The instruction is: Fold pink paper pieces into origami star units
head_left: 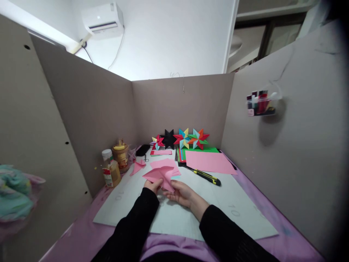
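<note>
A folded pink paper piece (160, 176) is held up just above the grey cutting mat (234, 214). My left hand (152, 185) grips its near left edge, fingers closed on it. My right hand (181, 193) holds its lower right corner from below, palm up, fingers curled on the paper. Both arms wear black sleeves. Another folded pink piece (137, 167) lies on the mat to the left. More pink sheets (163, 163) lie just behind the held piece.
Several coloured paper stars (182, 138) stand against the back partition, behind a stack of coloured sheets topped by pink (208, 161). A yellow-black utility knife (206, 176) lies right of my hands. Two bottles (111, 168) and a jar (121, 155) stand at the left wall. Grey partitions enclose the desk.
</note>
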Motion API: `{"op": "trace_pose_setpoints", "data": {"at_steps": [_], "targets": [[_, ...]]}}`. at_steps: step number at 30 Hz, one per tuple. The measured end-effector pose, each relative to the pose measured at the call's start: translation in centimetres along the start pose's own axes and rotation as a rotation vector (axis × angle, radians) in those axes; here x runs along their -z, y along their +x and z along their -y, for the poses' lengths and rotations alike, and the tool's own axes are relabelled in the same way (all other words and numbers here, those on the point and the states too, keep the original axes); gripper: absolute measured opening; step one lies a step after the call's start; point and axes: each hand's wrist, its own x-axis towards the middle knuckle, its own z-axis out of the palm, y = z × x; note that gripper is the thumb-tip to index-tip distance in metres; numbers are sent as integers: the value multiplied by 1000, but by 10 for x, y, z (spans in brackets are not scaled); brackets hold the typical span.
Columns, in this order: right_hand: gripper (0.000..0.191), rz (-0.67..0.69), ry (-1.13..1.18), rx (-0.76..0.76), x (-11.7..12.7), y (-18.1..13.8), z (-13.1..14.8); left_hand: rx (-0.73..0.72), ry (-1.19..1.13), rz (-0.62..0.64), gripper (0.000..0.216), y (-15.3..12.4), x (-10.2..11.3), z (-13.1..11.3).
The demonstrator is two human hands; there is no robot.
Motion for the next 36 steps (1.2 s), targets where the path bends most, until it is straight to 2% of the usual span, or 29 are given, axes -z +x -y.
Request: {"op": "trace_pose_setpoints", "data": {"at_steps": [4,9,12,15,18,26,32,36], "targets": [[18,1,-46,50,0,1,-3,-27,64,-6,38,0,1,1],[16,11,-124,40,5,6,-6,1,108,-29,43,2,2,6],[15,-51,-174,52,6,7,-7,11,82,-36,49,4,2,8],[15,-130,-202,84,5,7,-6,2,28,-113,55,6,3,4],[19,-149,-234,102,5,8,-5,-25,21,-166,57,4,2,-1],[32,-137,-340,178,0,7,-4,-101,220,-32,57,-11,-9,-4],[35,-246,-407,312,-2,5,1,-127,281,6,65,-13,-10,-6],[36,-265,-509,390,2,7,4,-116,287,36,67,-16,-13,-4]]}}
